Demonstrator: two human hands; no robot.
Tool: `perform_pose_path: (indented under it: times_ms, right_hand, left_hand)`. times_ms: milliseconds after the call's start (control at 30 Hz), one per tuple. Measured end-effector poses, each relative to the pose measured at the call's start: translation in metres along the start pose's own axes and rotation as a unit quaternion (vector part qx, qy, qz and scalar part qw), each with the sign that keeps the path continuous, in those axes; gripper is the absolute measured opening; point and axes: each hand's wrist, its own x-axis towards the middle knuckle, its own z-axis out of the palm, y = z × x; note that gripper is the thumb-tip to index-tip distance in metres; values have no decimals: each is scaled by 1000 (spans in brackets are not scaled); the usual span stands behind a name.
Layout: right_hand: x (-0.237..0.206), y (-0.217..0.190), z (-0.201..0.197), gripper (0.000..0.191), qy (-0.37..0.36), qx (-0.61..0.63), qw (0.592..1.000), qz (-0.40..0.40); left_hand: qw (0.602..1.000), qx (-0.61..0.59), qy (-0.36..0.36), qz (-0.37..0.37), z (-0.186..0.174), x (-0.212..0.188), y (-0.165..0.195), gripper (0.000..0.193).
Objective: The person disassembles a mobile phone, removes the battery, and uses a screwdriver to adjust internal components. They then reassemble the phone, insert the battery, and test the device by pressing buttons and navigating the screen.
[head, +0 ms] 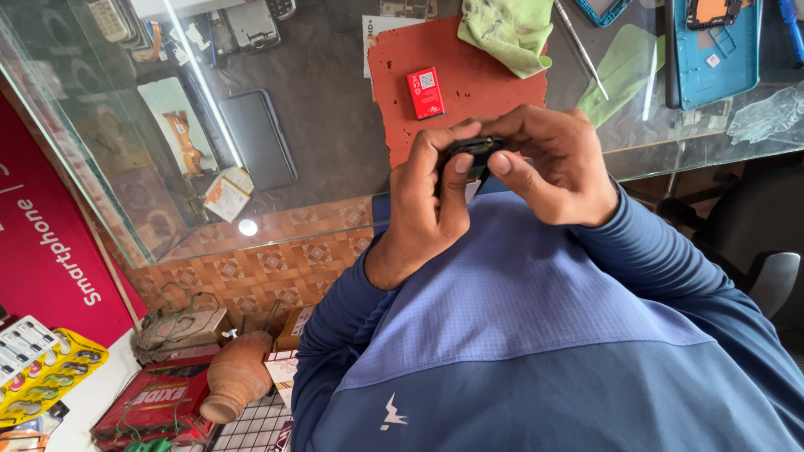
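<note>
Nearest the camera, a blue long-sleeved shirt (536, 335), both sleeves reaching up toward the counter's edge. Just beyond, left hand (427, 205) and right hand (553, 167) close together above the near edge of a glass counter (327, 125), sharing a small black device (473, 155) between them. Left fingers curled tight, thumb (459, 180) pressed flat against the near side of the device; right fingers bent round its far side, thumb tip against its lower edge, so both closed on it, with only a dark sliver showing. Directly behind the hands on the glass, a red-orange work mat (469, 84), pitted with small holes, bearing a small red rectangular battery (425, 92). Further back, a crumpled green cloth (507, 29) overlapping the mat's far corner, a thin metal tool (580, 50) beside it, and a blue phone frame (712, 50) at the far right. Under the glass to the left, a dark phone (258, 138) lying flat on a shelf.
</note>
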Motion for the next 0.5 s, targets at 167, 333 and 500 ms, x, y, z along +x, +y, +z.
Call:
perform_pose_path:
  times_ms: [167, 333, 500]
  right_hand:
    - [-1, 2, 3, 12, 15, -28, 998, -57]
    - [-4, 1, 10, 9, 34, -40, 997, -53]
    - [-1, 2, 10, 8, 22, -14, 999, -36]
  left_hand:
    - [1000, -19, -22, 8, -2, 4, 7, 19]
    - [1000, -12, -15, 8, 1, 3, 5, 17]
    - [1000, -3, 6, -12, 0, 2, 1, 16]
